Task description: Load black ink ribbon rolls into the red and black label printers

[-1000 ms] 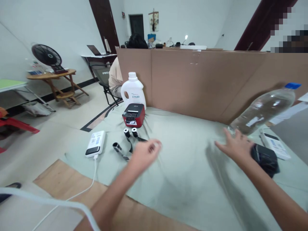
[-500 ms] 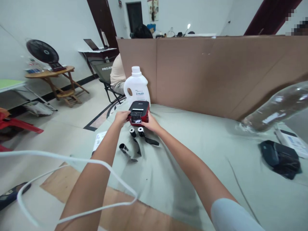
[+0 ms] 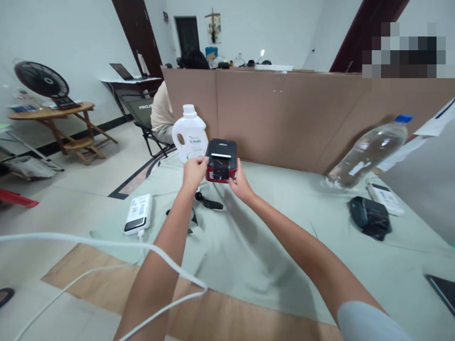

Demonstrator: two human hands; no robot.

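A red and black label printer (image 3: 223,150) is held between both hands, with a dark strip showing at its front slot. My left hand (image 3: 195,171) grips its left side, and my right hand (image 3: 242,183) grips its right side and lower front corner. Just below lie small rolls with black strips (image 3: 210,203), partly hidden by my left forearm. A white jug with a handle (image 3: 190,135) stands right behind and to the left of the printer.
A tall cardboard panel (image 3: 277,118) closes off the back. At right are a leaning clear plastic bottle (image 3: 369,154) and a dark wrapped object (image 3: 369,218). A white power bank (image 3: 138,214) lies at left. A white cable (image 3: 106,243) loops across the foreground. A person sits beyond.
Both hands have moved right with the printer, which now appears lifted and covers less of the jug. My view has turned to the right, bringing the bottle's blue cap into sight.
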